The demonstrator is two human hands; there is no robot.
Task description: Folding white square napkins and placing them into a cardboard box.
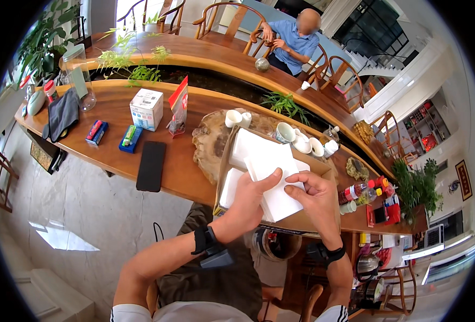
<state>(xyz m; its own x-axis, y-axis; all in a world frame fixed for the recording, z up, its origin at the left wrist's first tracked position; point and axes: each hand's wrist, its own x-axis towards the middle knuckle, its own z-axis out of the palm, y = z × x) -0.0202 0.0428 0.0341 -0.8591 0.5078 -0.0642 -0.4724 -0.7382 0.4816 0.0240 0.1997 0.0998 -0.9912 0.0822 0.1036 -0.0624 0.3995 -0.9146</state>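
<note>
My left hand point(246, 197) is closed on the left edge of a small stack of white sheets point(280, 199), its thumb lying over the top. At the stack's right edge, my right hand point(319, 199) has thumb and forefinger bent against the sheets in a pinch. Whether they are paper or thin card I cannot tell. The stack is tilted above an open cardboard box point(331, 173) at the table's near edge. More white stacks point(248, 144) lie inside the box, partly hidden by the held sheets and my hands.
On the wooden table point(186, 110), a black phone point(151, 166), white box point(147, 109) and red pouch point(178, 107) are at left. White cups point(286, 132) stand behind the cardboard box, bottles point(355, 190) to its right. A person in a blue shirt point(296, 47) sits across.
</note>
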